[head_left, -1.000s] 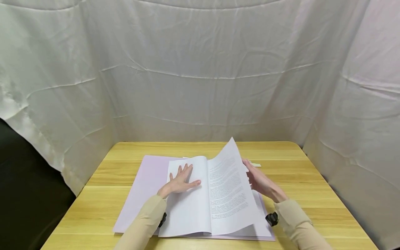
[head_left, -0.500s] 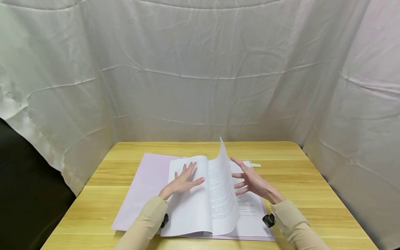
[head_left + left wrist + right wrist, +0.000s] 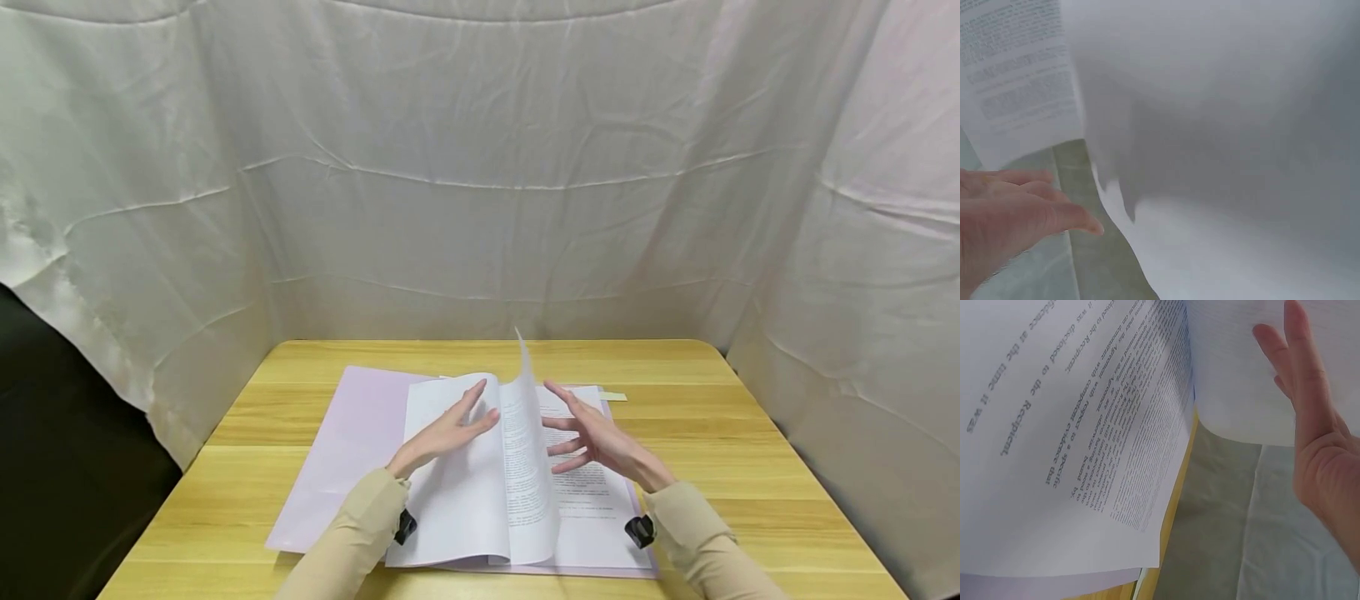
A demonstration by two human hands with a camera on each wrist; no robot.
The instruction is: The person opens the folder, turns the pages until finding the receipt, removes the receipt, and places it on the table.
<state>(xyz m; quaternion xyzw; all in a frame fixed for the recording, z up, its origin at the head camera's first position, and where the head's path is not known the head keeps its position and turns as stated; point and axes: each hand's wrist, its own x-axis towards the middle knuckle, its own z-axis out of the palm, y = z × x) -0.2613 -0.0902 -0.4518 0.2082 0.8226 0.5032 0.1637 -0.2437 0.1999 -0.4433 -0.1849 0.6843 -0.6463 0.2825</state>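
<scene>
A stack of printed sheets lies spread open on a pale lilac folder [image 3: 360, 450]. One printed sheet [image 3: 528, 479] stands up from the middle, its top corner curling upward. Over the blank left-hand page [image 3: 450, 521] hovers my left hand [image 3: 446, 432], fingers straight and pointing toward the middle fold. On the other side of the raised sheet, my right hand [image 3: 603, 437] has its fingers spread, fingertips right at the sheet's back. Below that hand is the printed right-hand page [image 3: 592, 504]. In the right wrist view the right hand [image 3: 1316, 406] overlaps the lifted sheet [image 3: 1235, 381].
A pale green tab [image 3: 613, 397] sticks out past the pages' upper right edge. All of it lies on a wood-grain table [image 3: 750, 467]. Grey-white cloth [image 3: 480, 208] hangs behind and at both sides.
The raised sheet has swung left, from leaning right to nearly upright. My right hand has moved left behind it, fingers spreading. My left hand has come up from the page and shifted slightly right.
</scene>
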